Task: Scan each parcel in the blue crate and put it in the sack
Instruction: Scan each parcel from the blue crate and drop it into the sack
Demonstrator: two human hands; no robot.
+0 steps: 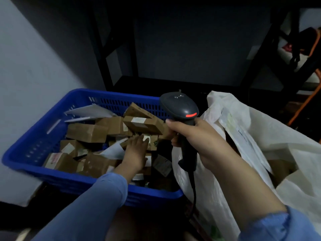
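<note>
The person's left hand (137,150) was inside the blue crate (31,145), toward its right end. Its fingers were stretched out flat on a small cardboard parcel (145,136) with a pale label. The picture was blurred there, and no real grasp could be seen. The right hand (191,136) was closed round the handle of a black barcode scanner (180,108), held above the right edge of the crate with its red light on and its cable (193,188) hanging down. The crate held many brown boxes (86,131) and some white mailers (90,109), all in disorder. The white sack (260,136) stood open just beside the crate on the right, and something brown showed inside it. To do this step well, it seemed best to take only one parcel, turn its label up toward the scanner head and hold it steady. The loose cable could perhaps catch on the crate rim.
</note>
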